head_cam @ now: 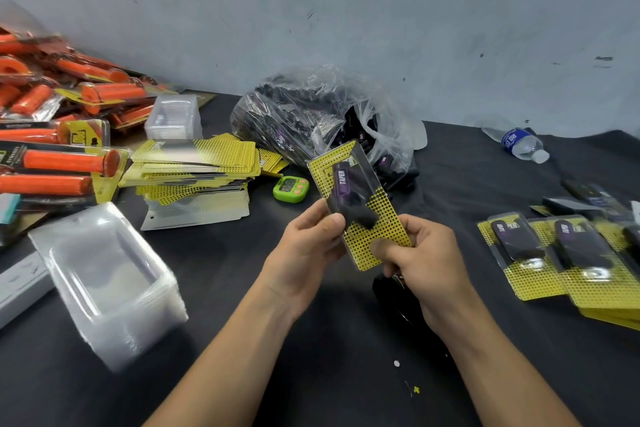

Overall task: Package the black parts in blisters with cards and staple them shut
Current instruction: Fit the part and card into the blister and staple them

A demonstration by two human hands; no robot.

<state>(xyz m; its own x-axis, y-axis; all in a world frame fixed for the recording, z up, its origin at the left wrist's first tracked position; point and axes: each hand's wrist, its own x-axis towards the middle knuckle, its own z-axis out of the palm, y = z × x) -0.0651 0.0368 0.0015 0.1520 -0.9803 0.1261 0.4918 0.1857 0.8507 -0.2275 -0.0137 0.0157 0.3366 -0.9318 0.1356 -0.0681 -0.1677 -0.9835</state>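
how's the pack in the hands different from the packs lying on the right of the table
The held pack is up off the table, tilted, gripped by the left hand and right hand; the packs on the right lie flat on it, untouched. The held pack is single; the packs on the right overlap in a row. Both show a yellow dotted card and a black part under clear plastic.

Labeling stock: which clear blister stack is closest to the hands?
The large front-left blister stack; the smaller stack sits farther back, behind the yellow cards.
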